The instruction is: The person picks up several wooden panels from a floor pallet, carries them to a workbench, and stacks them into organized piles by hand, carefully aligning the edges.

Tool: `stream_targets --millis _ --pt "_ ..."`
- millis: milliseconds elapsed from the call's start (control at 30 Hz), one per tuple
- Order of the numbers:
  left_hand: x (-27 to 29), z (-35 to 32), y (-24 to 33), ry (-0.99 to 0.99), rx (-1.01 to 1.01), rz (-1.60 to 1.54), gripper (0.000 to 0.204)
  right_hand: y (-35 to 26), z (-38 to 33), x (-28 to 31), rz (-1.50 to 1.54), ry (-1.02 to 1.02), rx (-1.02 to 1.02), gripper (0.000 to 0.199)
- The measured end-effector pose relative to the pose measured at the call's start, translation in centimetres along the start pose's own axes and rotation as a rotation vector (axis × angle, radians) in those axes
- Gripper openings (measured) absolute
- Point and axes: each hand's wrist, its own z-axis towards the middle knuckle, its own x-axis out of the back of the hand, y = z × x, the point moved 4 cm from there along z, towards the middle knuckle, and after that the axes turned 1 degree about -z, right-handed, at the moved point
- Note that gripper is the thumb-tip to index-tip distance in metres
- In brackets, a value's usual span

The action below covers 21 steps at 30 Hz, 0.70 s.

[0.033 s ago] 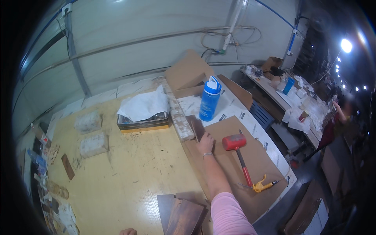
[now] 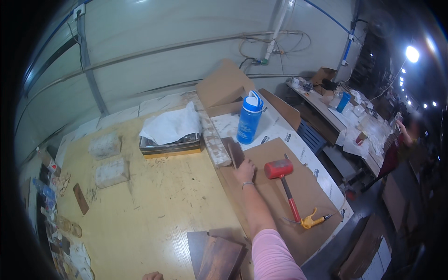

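Over cardboard (image 2: pixel 309 191), right arm (image 2: pixel 259 210) outstretched to dark plank (image 2: pixel 234 153); hands (image 2: pixel 244 171) apart

on my feed i make out pale lettering (image 2: pixel 246 127) on the blue bottle (image 2: pixel 250 120), too small for me to read. dark printed labels (image 2: pixel 288 137) repeat across the white sheet (image 2: pixel 298 151), illegible too. the far-left bottle (image 2: pixel 47 158) bears a red mark (image 2: pixel 52 167) i can't decipher.
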Motion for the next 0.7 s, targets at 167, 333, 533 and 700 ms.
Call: stream_targets --millis 167,333,533,700 --pt "-0.5 -0.2 -0.2 0.007 -0.001 -0.003 0.032 0.3 -0.8 3.2 0.143 -0.15 -0.125 0.072" --pt "0.2 0.2 -0.1 0.025 -0.01 0.032 0.032 -0.4 -0.3 2.2 0.115 0.038 -0.056 0.076" --pt "-0.4 0.0 -0.5 0.006 -0.017 0.001 0.033 -0.8 0.1 -1.3 0.028 0.104 0.017 0.07" --pt "-0.1 -0.4 -0.1 -0.013 0.007 -0.008 0.033 -1.6 -0.9 0.7 0.061 0.047 -0.016 0.07"
